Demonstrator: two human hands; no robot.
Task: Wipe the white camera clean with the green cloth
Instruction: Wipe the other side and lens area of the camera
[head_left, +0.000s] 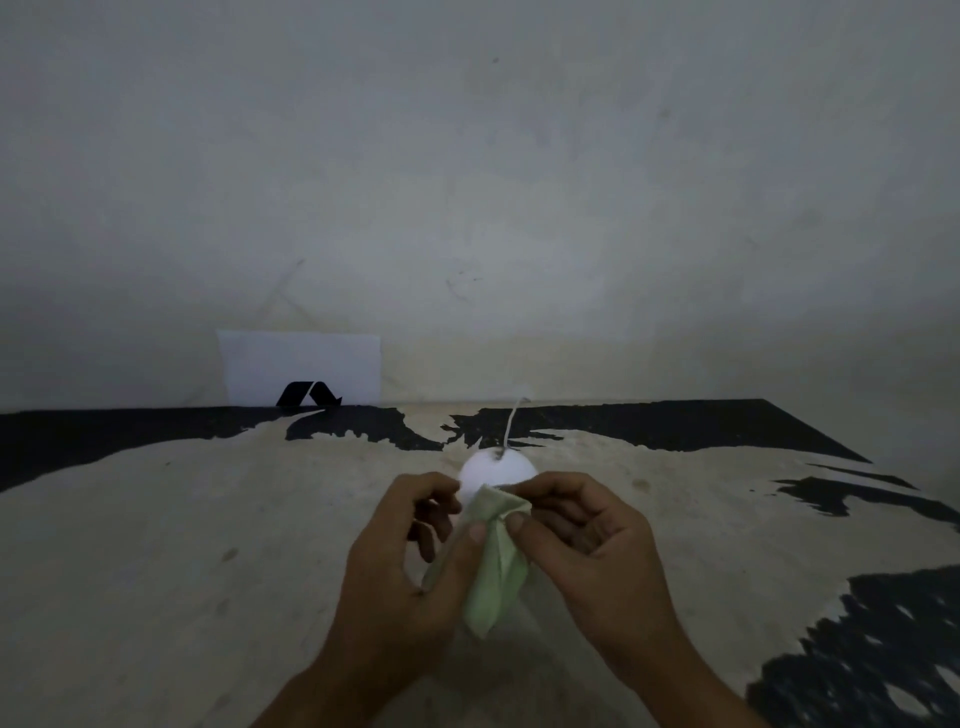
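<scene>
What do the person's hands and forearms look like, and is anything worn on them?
Both the left hand and the right hand are bare: no gloves, rings, watch or bracelets show. The forearms are uncovered to the picture's lower edge, with no sleeves. Fingers have short nails.

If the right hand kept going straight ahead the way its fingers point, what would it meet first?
Most likely the green cloth already pinched in the right hand, then the white camera just behind it; depth is hard to judge.
</scene>
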